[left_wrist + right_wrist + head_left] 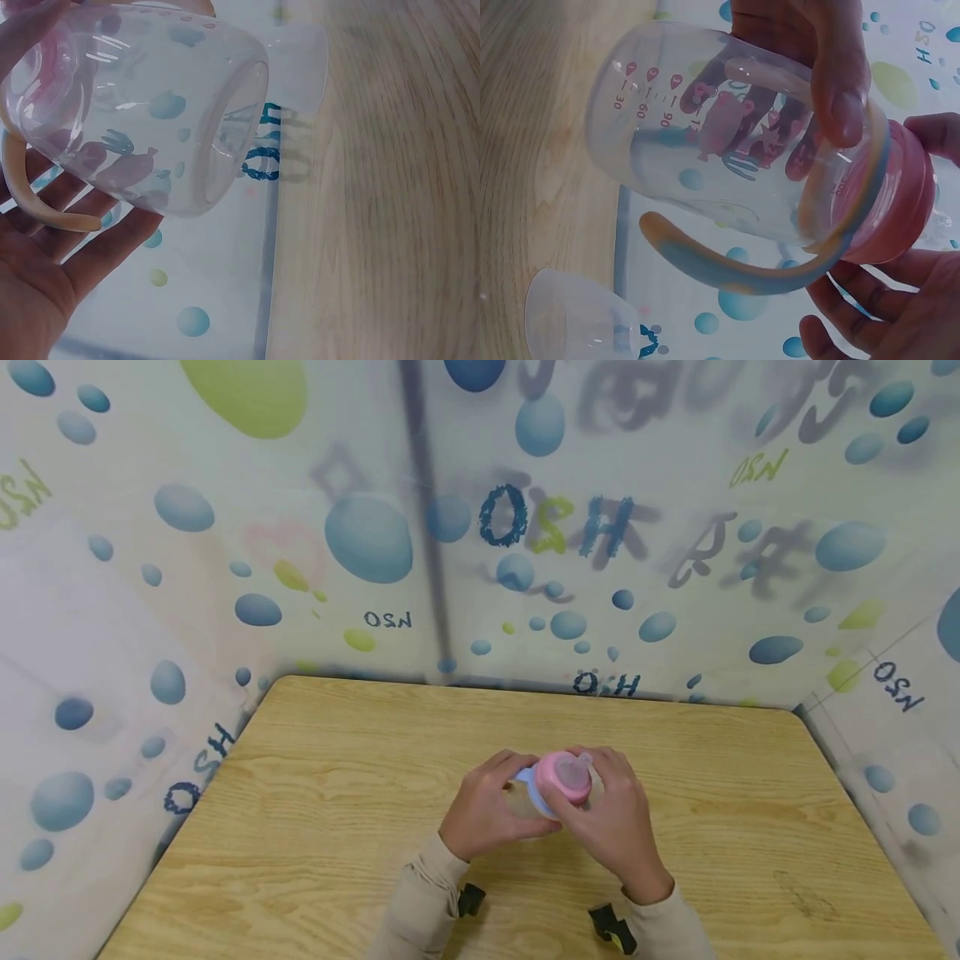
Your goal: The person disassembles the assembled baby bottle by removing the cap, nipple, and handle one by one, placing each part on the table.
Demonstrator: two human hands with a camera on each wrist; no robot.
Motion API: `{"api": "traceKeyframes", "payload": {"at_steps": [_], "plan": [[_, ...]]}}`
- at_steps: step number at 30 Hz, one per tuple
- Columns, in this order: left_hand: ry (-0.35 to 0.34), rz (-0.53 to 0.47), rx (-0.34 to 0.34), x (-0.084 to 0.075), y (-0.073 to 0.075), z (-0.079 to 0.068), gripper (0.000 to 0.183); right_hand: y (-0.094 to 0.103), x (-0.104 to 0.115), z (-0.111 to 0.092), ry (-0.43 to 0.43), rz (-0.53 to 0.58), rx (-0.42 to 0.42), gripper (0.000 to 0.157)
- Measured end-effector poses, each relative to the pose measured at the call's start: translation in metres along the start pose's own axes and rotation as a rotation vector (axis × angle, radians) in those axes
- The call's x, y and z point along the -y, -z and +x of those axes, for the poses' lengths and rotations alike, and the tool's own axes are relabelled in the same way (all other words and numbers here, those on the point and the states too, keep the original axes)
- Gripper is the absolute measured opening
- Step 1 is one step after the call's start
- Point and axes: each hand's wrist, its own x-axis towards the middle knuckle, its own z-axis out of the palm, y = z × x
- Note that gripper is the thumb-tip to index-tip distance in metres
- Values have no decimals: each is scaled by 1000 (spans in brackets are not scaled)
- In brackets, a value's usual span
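Both hands hold a baby bottle [660, 142] above the table, tilted in the head view. Its clear body carries pink measuring marks and a printed pattern. My left hand [483, 810] grips the body, with its fingers showing through the clear wall in the right wrist view. On the pink collar [555, 774] below the clear teat [576, 773], my right hand [618, 818] has its thumb and fingers. A blue and orange handle [735, 270] curves out from the bottle's neck. Nothing shows inside the body.
A translucent dome-shaped cap [577, 319] stands on the wooden table [337, 760], and the left wrist view shows it past the bottle's base. Patterned sheets [300, 593] hang behind and beside the table. Dark mounts [613, 928] sit at both wrists.
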Motion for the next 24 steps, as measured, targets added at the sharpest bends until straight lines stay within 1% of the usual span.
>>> {"api": "traceKeyframes", "payload": {"at_steps": [7,12,18,24], "plan": [[1,-34,19,0,-1,0,67,3,-1,0,7,40,22,44],[-2,-44,21,0,-2,0,68,4,-1,0,12,69,29,44],[-16,-68,30,-1,-2,0,68,5,1,-1,16,112,39,43],[-32,-90,46,-2,-2,0,68,7,2,-1,42,139,38,45]]}}
